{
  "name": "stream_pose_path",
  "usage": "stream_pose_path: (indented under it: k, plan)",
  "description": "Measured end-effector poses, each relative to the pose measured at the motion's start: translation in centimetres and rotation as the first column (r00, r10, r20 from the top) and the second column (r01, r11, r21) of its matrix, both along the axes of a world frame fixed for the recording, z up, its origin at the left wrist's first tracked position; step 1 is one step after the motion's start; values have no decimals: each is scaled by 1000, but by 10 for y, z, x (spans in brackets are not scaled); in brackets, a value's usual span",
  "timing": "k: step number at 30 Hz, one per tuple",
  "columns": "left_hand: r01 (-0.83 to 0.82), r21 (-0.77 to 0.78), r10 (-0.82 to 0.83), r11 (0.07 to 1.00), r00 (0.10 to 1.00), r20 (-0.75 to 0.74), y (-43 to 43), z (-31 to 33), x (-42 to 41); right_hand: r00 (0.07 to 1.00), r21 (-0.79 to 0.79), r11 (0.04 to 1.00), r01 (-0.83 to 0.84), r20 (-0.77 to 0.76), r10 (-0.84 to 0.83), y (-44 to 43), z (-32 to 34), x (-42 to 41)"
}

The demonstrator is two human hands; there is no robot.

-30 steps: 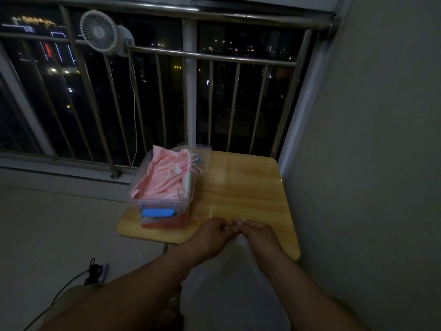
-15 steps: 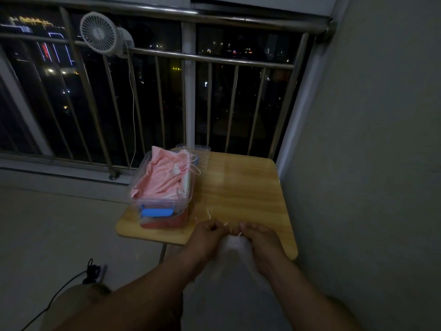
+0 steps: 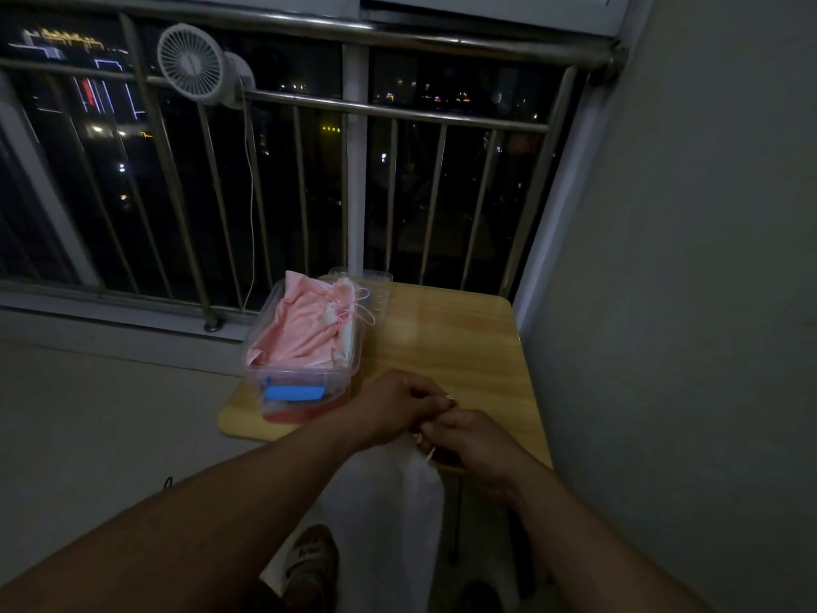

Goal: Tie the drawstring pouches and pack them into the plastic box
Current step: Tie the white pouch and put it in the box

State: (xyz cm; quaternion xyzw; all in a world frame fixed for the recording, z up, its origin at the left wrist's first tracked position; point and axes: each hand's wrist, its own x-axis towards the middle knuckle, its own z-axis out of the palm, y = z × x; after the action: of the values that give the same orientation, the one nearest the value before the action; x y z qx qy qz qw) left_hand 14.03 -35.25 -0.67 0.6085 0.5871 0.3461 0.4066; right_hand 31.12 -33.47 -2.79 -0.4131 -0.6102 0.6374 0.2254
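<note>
Head view: pink pouches (image 3: pixel 305 325) lie packed in the plastic box (image 3: pixel 341 382), while left hand (image 3: pixel 398 404) and right hand (image 3: pixel 477 440), fingers curled, pinch the drawstring (image 3: pixel 449 396) of a white pouch (image 3: pixel 393 502) hanging at the near edge of the table (image 3: pixel 464 347), apparently neither tied nor packed.

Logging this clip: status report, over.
Left hand and right hand grip the white pouch at its neck, over the table edge. Pouch hangs, not yet boxed. Box holds pink pouches; path clear.
</note>
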Motion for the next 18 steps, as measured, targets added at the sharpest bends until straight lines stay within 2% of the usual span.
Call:
stream_pose_path:
  k: [2,7,9,12,13,14,18]
  plan:
    - [27,5,-26,1000,999,-42,-1,-2,-1,999,13,999,39,30,-39,-1,-2,0]
    - [121,12,-108,993,925,-365,-10,-12,-6,990,93,990,106,89,-114,6,-4,4]
    - [189,86,-117,978,844,-523,-14,-17,-6,988,111,990,82,125,-96,10,-3,4]
    - [321,166,-75,932,622,-779,-17,-16,-5,978,122,992,43,198,-67,15,-2,1]
    - [343,175,-52,923,561,-826,-17,-14,-4,975,116,992,38,215,-62,16,-2,0]
    - [347,180,-38,920,537,-843,-16,-13,-4,971,116,993,36,231,-62,17,-1,1]
    - [288,171,-37,942,598,-801,-12,-10,-5,963,134,991,-9,268,-28,19,0,3]
